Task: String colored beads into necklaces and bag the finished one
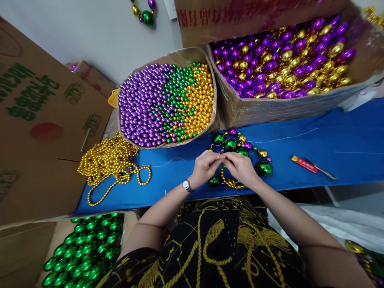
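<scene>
My left hand (204, 168) and my right hand (241, 168) meet fingertip to fingertip over a bead necklace (240, 148) of large green, gold and purple beads lying on the blue table cover (330, 160). Both hands are pinched closed, on a part of the necklace or on its thin thread (168, 163); I cannot make out which. A watch sits on my left wrist. The thread runs left from my hands across the cover.
A box of small purple, green and gold beads (166, 104) stands behind the hands, a box of large purple and gold beads (285, 60) to its right. Gold bead strings (111, 164) lie left. A red lighter (303, 164) lies right. Green beads (87, 248) fill a box near left.
</scene>
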`<state>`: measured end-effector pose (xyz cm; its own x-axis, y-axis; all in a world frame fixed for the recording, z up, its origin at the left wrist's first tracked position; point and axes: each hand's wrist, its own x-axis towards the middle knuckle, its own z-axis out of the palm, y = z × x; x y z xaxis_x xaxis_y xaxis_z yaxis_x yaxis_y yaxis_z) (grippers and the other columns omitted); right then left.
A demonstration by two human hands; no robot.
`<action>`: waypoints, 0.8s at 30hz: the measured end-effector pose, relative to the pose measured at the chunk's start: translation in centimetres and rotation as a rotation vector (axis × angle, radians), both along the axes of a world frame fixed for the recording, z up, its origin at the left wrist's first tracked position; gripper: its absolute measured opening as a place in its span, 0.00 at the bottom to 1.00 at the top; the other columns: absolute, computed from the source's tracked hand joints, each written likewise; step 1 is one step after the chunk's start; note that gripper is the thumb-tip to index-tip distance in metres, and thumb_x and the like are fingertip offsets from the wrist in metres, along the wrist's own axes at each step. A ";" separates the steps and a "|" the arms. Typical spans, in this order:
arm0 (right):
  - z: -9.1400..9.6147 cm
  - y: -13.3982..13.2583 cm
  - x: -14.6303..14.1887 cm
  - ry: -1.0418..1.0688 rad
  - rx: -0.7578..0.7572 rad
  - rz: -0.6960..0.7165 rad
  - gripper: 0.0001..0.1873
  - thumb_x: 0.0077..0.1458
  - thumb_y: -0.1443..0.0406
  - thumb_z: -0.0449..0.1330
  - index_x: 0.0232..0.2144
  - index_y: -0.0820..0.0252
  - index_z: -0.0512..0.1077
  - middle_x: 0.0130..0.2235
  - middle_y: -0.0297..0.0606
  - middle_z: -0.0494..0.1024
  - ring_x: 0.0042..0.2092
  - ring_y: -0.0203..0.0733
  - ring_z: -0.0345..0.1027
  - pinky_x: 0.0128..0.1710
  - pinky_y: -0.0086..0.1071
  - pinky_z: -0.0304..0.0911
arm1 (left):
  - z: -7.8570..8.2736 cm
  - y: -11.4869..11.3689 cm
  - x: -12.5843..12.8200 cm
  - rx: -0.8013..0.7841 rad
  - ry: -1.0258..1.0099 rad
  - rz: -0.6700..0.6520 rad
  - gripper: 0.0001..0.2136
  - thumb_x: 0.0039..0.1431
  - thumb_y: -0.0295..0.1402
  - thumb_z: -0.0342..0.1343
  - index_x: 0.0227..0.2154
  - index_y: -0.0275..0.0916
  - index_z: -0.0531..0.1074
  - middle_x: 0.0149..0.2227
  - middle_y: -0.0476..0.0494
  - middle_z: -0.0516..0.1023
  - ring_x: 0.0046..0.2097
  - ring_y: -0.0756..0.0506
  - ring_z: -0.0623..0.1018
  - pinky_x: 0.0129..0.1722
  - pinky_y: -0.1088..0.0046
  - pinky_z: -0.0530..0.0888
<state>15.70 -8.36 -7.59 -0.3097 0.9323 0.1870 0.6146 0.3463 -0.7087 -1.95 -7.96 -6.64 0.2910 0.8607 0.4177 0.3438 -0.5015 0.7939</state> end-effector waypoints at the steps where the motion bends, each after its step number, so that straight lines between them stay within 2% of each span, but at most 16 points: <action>1: 0.0 0.0 0.1 -0.009 0.026 -0.014 0.12 0.62 0.64 0.53 0.41 0.53 0.76 0.38 0.38 0.79 0.39 0.41 0.73 0.37 0.32 0.64 | -0.1 -0.1 0.0 0.027 0.015 -0.005 0.06 0.61 0.32 0.58 0.38 0.44 0.79 0.36 0.45 0.83 0.38 0.46 0.78 0.42 0.65 0.74; 5: 0.7 -0.1 1.1 0.025 0.058 -0.021 0.12 0.63 0.62 0.54 0.38 0.54 0.77 0.35 0.38 0.77 0.37 0.39 0.71 0.38 0.32 0.64 | -0.3 -0.1 0.0 0.103 0.071 -0.003 0.07 0.60 0.30 0.57 0.37 0.45 0.79 0.37 0.44 0.83 0.40 0.45 0.79 0.44 0.62 0.74; 8: 1.7 0.1 2.0 0.090 0.044 0.014 0.11 0.62 0.58 0.57 0.33 0.56 0.76 0.31 0.37 0.74 0.32 0.37 0.68 0.34 0.31 0.63 | -0.2 0.1 0.0 0.142 0.088 0.001 0.07 0.61 0.29 0.57 0.38 0.44 0.79 0.37 0.44 0.83 0.39 0.45 0.79 0.43 0.63 0.74; 13: 2.1 0.4 3.1 0.268 -0.103 0.019 0.15 0.55 0.53 0.64 0.28 0.58 0.73 0.33 0.34 0.70 0.26 0.30 0.61 0.27 0.29 0.59 | 0.4 0.1 0.1 0.128 0.063 0.030 0.07 0.62 0.31 0.56 0.39 0.42 0.79 0.35 0.44 0.83 0.37 0.46 0.79 0.39 0.67 0.73; 17: 1.3 0.1 2.7 0.561 -0.285 -0.027 0.17 0.53 0.51 0.64 0.29 0.59 0.70 0.35 0.35 0.73 0.29 0.31 0.62 0.27 0.27 0.60 | 0.9 0.1 0.2 0.009 0.080 0.035 0.06 0.63 0.33 0.56 0.38 0.42 0.78 0.35 0.43 0.82 0.36 0.47 0.78 0.38 0.69 0.72; 21: 1.2 -0.5 2.2 0.826 -0.487 -0.079 0.19 0.56 0.49 0.61 0.33 0.57 0.64 0.40 0.36 0.77 0.24 0.27 0.58 0.22 0.25 0.57 | 1.0 0.2 -0.1 -0.114 0.087 0.037 0.07 0.62 0.37 0.57 0.33 0.41 0.77 0.33 0.43 0.80 0.36 0.46 0.76 0.39 0.69 0.70; 23: 1.5 -0.7 2.2 0.933 -0.507 -0.145 0.20 0.57 0.47 0.58 0.34 0.55 0.59 0.41 0.36 0.77 0.23 0.27 0.58 0.21 0.24 0.55 | 1.1 0.3 -0.3 -0.259 0.025 0.052 0.10 0.61 0.40 0.57 0.30 0.39 0.75 0.30 0.44 0.78 0.34 0.47 0.74 0.37 0.70 0.68; 24: 1.7 -0.7 2.2 0.974 -0.513 -0.176 0.21 0.58 0.46 0.57 0.35 0.54 0.57 0.39 0.35 0.77 0.23 0.28 0.58 0.21 0.25 0.55 | 1.1 0.3 -0.4 -0.378 -0.057 0.039 0.13 0.60 0.43 0.57 0.29 0.38 0.74 0.30 0.44 0.77 0.32 0.48 0.72 0.34 0.72 0.67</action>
<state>17.93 -9.11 -5.84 -0.0963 0.9852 -0.1420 -0.2704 -0.1632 -0.9488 -2.32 -7.71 -5.51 0.2409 0.9670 0.0834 0.3067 -0.1573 0.9387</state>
